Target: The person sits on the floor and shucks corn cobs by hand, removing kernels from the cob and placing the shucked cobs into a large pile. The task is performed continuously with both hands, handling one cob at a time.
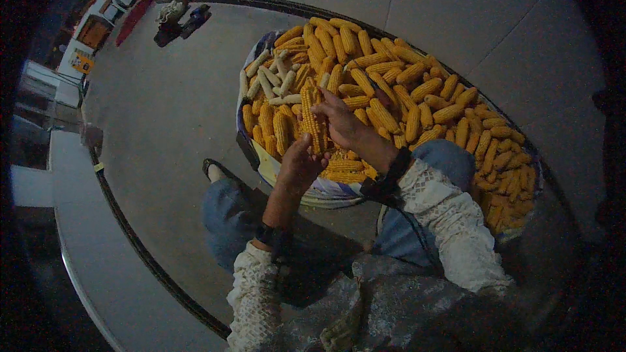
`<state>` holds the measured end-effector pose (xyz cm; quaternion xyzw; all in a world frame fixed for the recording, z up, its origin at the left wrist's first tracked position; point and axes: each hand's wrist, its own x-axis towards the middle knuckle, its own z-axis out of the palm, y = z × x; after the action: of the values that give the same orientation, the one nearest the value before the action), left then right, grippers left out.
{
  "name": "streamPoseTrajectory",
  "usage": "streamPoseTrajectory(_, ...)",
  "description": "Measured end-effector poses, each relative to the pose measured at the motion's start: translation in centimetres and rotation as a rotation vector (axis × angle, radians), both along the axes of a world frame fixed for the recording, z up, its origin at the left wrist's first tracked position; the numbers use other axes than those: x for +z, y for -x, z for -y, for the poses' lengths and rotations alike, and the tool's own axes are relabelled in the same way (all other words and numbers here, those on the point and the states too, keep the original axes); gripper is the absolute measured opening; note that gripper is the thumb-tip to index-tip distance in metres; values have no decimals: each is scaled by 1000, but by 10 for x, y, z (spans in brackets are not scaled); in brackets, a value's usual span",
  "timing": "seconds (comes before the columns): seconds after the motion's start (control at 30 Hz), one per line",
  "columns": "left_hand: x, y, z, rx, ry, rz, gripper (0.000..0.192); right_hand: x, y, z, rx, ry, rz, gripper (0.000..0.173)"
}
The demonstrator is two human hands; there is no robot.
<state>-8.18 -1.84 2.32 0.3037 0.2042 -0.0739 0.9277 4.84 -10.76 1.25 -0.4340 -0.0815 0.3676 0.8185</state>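
An upright ear of yellow corn (310, 116) is held between my two hands over a heap of corn ears. My left hand (299, 164) grips its lower end from below. Against its upper right side rests my right hand (340, 120), fingers curled around it; part of the ear is hidden there. Several pale bare corn cobs (266, 83) lie in the left part of the heap. Loose kernels (342, 154) and more yellow ears show just right of my left hand. The heap sits on a white and blue sack or cloth (337, 189) with its edge rolled.
The heap of corn ears (440, 102) stretches far right along a wall. My knees flank its near edge. Shoes (181, 22) stand on the grey floor (151, 107) at the upper left. Furniture (95, 32) is beyond them at the far left.
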Motion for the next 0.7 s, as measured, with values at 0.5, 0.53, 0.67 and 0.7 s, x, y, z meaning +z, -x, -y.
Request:
streamPoseTrajectory(0.5, -16, -2, -2, 100, 52, -61, 24, 6, 9, -11, 11, 110, -102, 62)
streamPoseTrajectory(0.53, -16, -2, -2, 125, 48, -73, 24, 5, 9, -12, 35, 88, -99, 63)
streamPoseTrajectory(0.67, -18, -1, -3, 165, 26, -87, 24, 1, 10, -16, 46, 65, -123, 66)
streamPoseTrajectory(0.7, -18, -2, -4, 162, 29, -94, 24, 0, 9, -17, 50, 25, -109, 67)
